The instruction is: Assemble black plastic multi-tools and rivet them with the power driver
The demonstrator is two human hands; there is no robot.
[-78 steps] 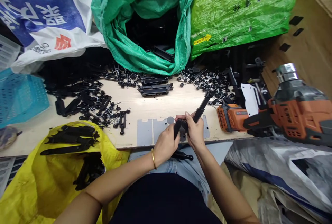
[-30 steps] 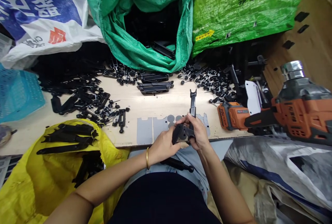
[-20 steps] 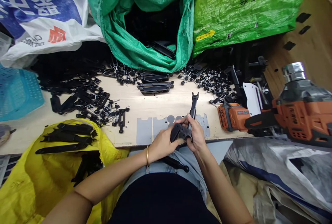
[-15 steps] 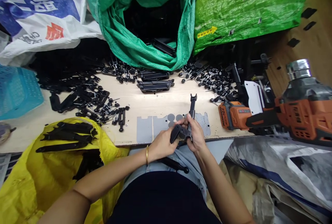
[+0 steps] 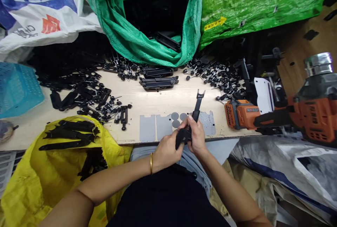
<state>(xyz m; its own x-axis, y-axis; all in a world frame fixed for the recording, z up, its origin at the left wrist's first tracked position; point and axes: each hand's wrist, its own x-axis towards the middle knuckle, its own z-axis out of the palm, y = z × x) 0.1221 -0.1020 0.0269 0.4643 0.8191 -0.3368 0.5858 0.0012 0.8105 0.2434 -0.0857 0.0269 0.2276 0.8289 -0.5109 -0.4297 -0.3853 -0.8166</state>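
My right hand is closed around a long black plastic arm, whose forked tip points away from me over the table edge. My left hand, with a gold bangle at the wrist, grips a dark rounded plastic piece against the arm's near end. Fingers hide where the two meet, so I cannot tell whether they are joined. Below my hands, another black plastic arm lies across my lap, mostly covered. Just beyond my hands, flat grey patches and round ones show on the tabletop.
Black screw knobs and black plastic parts lie heaped on both sides. Folded black assemblies sit before an open green sack. An orange cordless power tool lies right; a blue basket and yellow sack are left.
The dark piece in my left hand has turned and now lies closer to the arm. The arm tilts slightly more to the right. The whole view has shifted a little.
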